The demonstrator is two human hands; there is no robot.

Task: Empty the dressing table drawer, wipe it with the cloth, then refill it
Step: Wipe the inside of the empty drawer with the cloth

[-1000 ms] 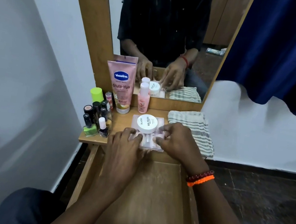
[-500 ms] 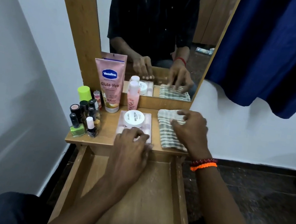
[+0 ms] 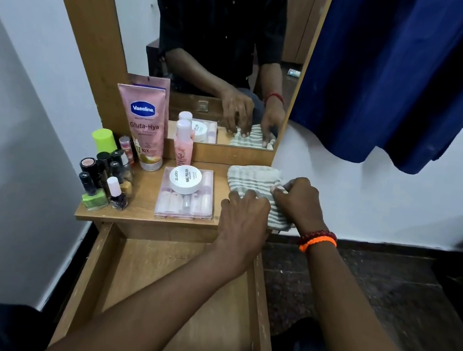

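Right hand [image 3: 298, 203]: fingers curled down onto the far right part of the striped cloth [image 3: 249, 179], thumb and forefinger seemingly pinching a fold. Whether it is truly gripped or only pressed, cannot tell. Left hand [image 3: 244, 216]: fingers bent, tips resting on the cloth's near-left edge; no clear grasp visible.

Cloth: folded, pale with grey-green stripes, lying on the right end of the desk [image 3: 143, 209], its right edge overhanging slightly, soft and rumpled under the hands.

Drawer [image 3: 178, 301]: pulled fully out below the desk, and its visible wooden floor holds nothing. Emptying looks done. Contents appear parked on the desk top: Vaseline tube [image 3: 142, 128], pink bottle [image 3: 182, 145], clear nail kit box [image 3: 185, 201] with the white nail polish remover jar [image 3: 185, 179] on it, cluster of nail polish bottles [image 3: 103, 176] at the left.

Judgement: cloth pickup in hand; wiping and refilling both remain. Drawer floor shows pale scuffs and specks.
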